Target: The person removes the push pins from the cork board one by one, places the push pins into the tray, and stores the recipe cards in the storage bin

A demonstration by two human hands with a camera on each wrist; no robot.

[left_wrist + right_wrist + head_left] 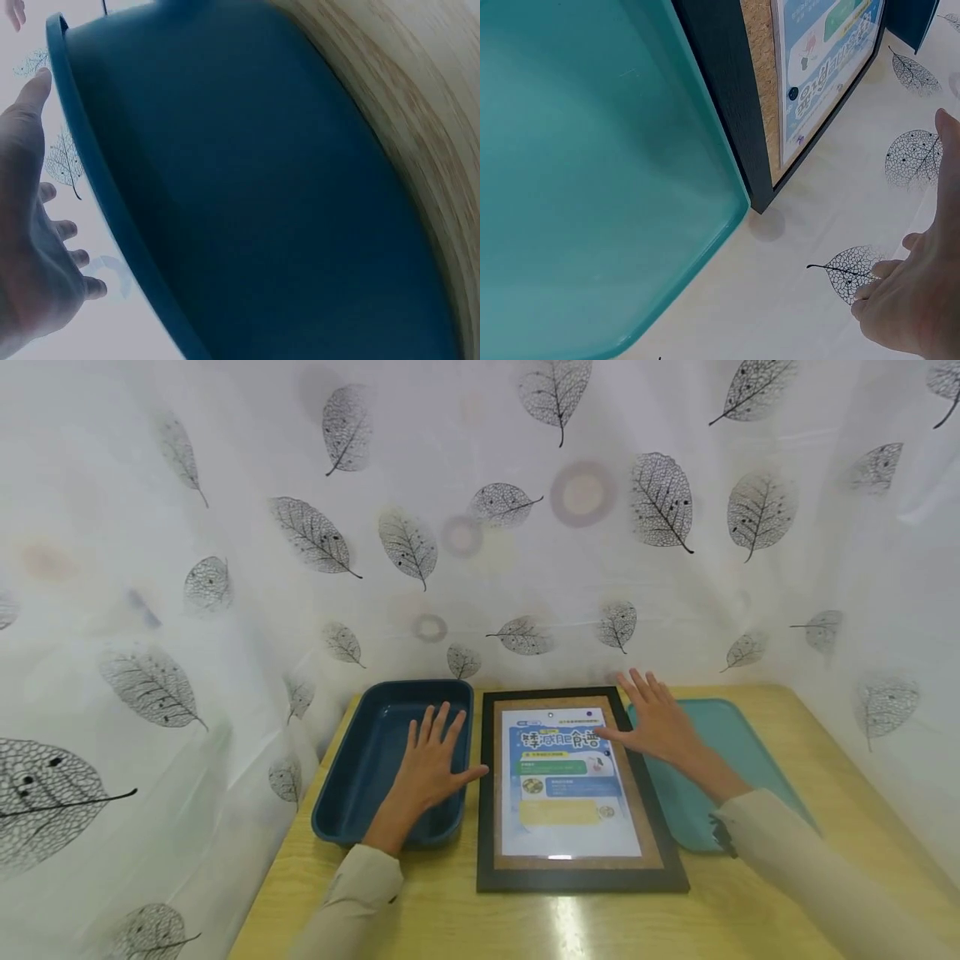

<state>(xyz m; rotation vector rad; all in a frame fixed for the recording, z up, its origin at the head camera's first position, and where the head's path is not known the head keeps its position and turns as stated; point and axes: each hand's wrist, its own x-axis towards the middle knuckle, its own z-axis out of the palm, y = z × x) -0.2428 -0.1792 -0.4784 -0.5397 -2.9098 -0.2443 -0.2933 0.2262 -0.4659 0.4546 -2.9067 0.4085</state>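
Note:
My left hand (426, 768), fingers spread and holding nothing, hovers over the deep dark-blue basin (345, 760). In the left wrist view its thumb and fingers show beyond the rim of the basin (90, 172). The right hand (662, 725) is spread over the right border of a black-framed cork board (581, 878) and the near side of a teal tray (735, 760). It grips nothing either. Pinned to the cork is a printed sheet (573, 839) with coloured blocks and large Chinese characters. A dark pushpin (793, 94) shows on the sheet in the right wrist view.
The basin, board and tray lie side by side on a light wooden table (450, 918). Behind them and along both sides hangs a whitish translucent curtain (465, 435) printed with black leaf skeletons. Light glares on the table in front of the board.

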